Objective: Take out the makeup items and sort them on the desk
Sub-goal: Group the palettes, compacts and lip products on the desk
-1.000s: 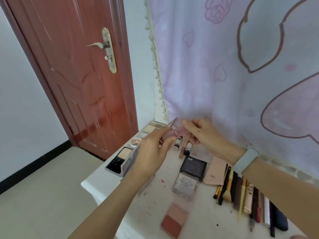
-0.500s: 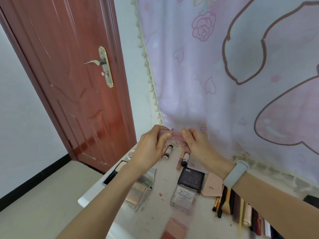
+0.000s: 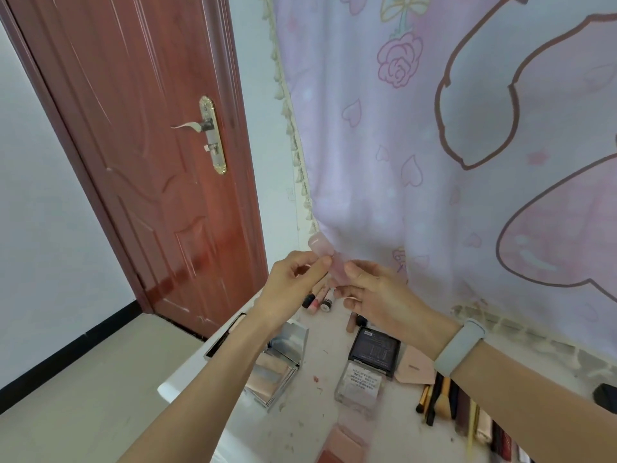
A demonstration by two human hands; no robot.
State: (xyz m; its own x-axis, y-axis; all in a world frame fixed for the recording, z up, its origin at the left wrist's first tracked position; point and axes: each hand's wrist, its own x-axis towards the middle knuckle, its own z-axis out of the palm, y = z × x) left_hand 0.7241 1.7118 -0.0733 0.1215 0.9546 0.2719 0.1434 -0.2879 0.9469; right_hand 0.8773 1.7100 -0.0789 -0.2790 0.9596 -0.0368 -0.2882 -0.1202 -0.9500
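Both hands held one pale pink tube [image 3: 329,259] raised above the far desk [image 3: 320,359]: left hand [image 3: 293,282] pinched its upper part, right hand [image 3: 370,292] its lower end. Step judged: inspecting one item mid-sort. Next move likely needs lowering it beside the small tubes [image 3: 319,300] below.

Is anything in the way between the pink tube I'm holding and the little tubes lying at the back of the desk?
Nothing visible. Both the left hand and right hand hold the pink tube directly above the small tubes, with only open air between.
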